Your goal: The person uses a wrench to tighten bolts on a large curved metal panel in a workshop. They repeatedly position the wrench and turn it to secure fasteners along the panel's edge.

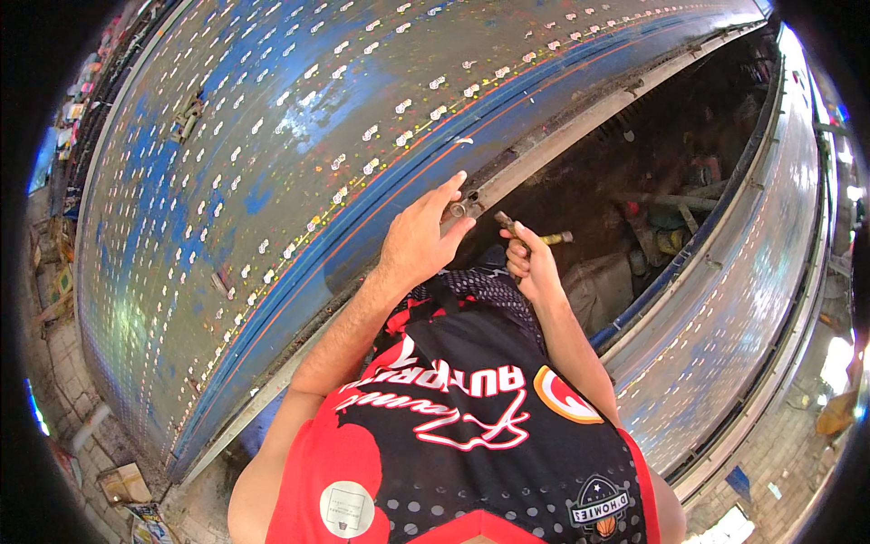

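Running this remotely, I had my left hand (424, 231) open beside a metal ring (458, 209) on the table edge (530, 172), my right hand (531, 260), apart, clutching some stubby tool (504, 218).

A long blue-grey worktop (258, 195), scuffed and dotted with rows of small marks, spreads ahead and left of the fingers (449, 189). Well right of them runs a paler, shiny second worktop (761, 299). Between the two, a dark gap (652, 150) holds clutter (675, 218). Paved floor (787, 426) shows beyond both worktops, with glaring light (838, 363) far right of the fingers.
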Tool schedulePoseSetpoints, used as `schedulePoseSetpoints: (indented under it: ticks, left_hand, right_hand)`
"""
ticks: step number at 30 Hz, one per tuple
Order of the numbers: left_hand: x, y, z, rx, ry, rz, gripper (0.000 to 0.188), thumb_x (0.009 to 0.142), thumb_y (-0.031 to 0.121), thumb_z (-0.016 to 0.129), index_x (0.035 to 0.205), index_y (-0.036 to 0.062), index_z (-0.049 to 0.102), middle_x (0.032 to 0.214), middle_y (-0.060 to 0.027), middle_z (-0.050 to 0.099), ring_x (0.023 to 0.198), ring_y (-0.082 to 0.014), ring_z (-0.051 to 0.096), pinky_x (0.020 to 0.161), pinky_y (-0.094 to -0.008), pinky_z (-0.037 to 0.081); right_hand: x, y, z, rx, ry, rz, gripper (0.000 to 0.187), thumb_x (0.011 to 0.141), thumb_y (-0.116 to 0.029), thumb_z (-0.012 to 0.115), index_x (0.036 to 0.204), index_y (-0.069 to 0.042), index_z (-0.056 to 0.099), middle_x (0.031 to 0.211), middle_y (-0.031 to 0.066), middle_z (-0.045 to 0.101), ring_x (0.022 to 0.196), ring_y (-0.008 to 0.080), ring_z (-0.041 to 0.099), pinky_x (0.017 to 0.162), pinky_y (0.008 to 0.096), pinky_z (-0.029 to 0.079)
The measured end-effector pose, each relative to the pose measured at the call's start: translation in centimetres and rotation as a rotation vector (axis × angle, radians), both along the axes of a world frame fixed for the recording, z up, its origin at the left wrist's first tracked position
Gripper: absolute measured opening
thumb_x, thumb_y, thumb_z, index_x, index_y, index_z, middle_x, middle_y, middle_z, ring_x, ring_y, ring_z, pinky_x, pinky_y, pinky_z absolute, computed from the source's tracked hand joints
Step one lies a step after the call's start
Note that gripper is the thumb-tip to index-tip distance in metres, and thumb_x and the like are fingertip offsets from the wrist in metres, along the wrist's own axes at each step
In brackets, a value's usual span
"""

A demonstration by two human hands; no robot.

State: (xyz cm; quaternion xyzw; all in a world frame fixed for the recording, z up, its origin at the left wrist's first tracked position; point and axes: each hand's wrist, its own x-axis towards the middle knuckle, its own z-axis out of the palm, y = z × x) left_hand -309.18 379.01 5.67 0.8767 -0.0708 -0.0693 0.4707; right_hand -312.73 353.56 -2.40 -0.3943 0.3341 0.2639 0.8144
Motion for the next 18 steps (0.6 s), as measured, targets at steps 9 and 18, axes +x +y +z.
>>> schedulePoseSetpoints:
  ticks: [9, 18]
  left_hand:
    - [1.6, -2.0, -0.7, 0.237, -0.099, -0.026, 0.038, 0.097, 0.019, 0.075, 0.133, 0.0087, 0.073, 0.124, -0.0139, 0.078, 0.107, -0.0355, 0.075, 0.090, -0.0439, 0.061]
    - [2.5, -2.3, -3.3, 0.259, -0.154, -0.100, 0.040, 0.090, -0.001, 0.069, 0.127, 0.0114, 0.078, 0.123, -0.0129, 0.078, 0.107, -0.0338, 0.076, 0.089, -0.0416, 0.062]
  right_hand:
    - [1.9, 0.5, -2.5, 0.119, -0.049, 0.134, 0.031, 0.110, -0.031, 0.065, 0.108, 0.000, 0.069, 0.066, -0.0095, 0.041, 0.049, 0.0020, 0.034, 0.043, 0.0218, 0.024]
    - [1.0, 2.6, -2.1, 0.198, -0.051, 0.069, 0.029, 0.110, -0.035, 0.065, 0.107, -0.006, 0.070, 0.063, -0.0097, 0.035, 0.047, 0.0042, 0.029, 0.041, 0.0244, 0.018]
